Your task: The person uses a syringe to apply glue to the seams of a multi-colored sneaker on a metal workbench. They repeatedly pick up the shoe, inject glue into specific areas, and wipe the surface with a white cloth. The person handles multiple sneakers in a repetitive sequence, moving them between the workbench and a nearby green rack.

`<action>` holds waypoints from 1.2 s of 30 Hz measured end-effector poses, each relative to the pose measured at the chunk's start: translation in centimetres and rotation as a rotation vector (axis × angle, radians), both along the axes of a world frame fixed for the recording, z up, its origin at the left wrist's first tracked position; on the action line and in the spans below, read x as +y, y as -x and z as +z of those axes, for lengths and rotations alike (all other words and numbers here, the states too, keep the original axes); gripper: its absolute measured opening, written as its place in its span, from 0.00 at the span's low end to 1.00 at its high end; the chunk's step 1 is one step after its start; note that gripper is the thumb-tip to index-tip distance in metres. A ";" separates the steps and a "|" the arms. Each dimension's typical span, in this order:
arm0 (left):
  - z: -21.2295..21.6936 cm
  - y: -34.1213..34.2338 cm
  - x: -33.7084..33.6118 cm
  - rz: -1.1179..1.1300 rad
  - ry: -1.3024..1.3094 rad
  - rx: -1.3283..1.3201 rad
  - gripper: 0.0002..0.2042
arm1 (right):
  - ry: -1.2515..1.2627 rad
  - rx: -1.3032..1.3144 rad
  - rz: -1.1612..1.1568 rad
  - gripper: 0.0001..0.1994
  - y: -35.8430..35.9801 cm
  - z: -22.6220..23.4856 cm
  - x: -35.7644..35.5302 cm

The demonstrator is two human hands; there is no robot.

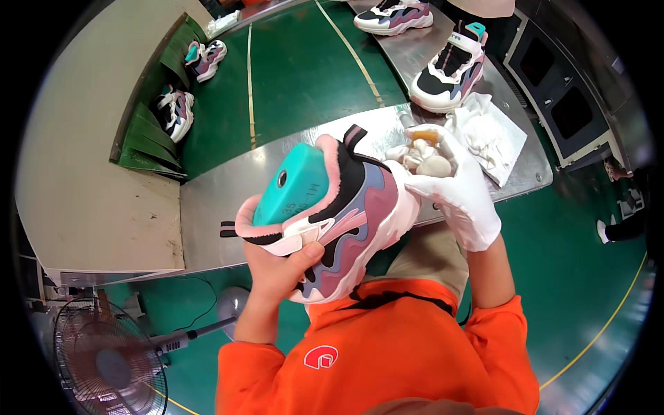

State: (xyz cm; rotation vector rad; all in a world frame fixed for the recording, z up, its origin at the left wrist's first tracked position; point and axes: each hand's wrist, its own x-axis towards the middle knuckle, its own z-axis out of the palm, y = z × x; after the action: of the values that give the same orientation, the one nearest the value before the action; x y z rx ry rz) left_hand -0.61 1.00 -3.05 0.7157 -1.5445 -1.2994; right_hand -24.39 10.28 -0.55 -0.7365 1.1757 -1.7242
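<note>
At the lower left stands a floor fan (111, 363) on the green floor (304, 69). Above it, a beige bench (83, 173) carries a strip of dark green trays (149, 142), against which two small sneakers (188, 86) lie well apart from the worker. At centre, the person in an orange shirt (387, 360) holds a pink, mauve and black sneaker (346, 207) over the near edge of a steel table (221, 187); a turquoise shoe form (290, 183) fills its opening. The bare left hand (277, 266) is clasped around the shoe from below, thumb pressed on the side near the white sole, so the shoe is tilted with its opening turned up and left. To the right, the right hand (456, 187), in a white glove, is curled around a small white pad (432, 164) and rests against the heel end of the shoe. Just beyond the glove lies a crumpled white cloth (487, 128) on the table, with another sneaker (449, 69) standing near it and one more sneaker (394, 15) at the top edge. A dark cabinet (560, 97) closes the right side.
</note>
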 end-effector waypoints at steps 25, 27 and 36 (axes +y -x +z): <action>1.7 0.5 0.1 -0.079 -0.013 -0.221 0.44 | -0.028 -0.198 0.089 0.23 0.3 -0.7 0.2; 1.5 0.5 0.2 -0.066 0.012 -0.216 0.43 | -0.024 -0.204 0.095 0.23 0.3 -0.7 0.2; 1.9 0.8 -0.6 -0.026 0.017 -0.270 0.30 | 0.020 -0.035 -0.063 0.26 0.8 -1.8 -0.8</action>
State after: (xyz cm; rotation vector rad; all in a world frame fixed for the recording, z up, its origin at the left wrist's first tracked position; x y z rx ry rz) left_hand -1.38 0.36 -1.15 0.8914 -1.7828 -1.2447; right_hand -25.20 9.52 -2.32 -0.6848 1.1703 -1.7962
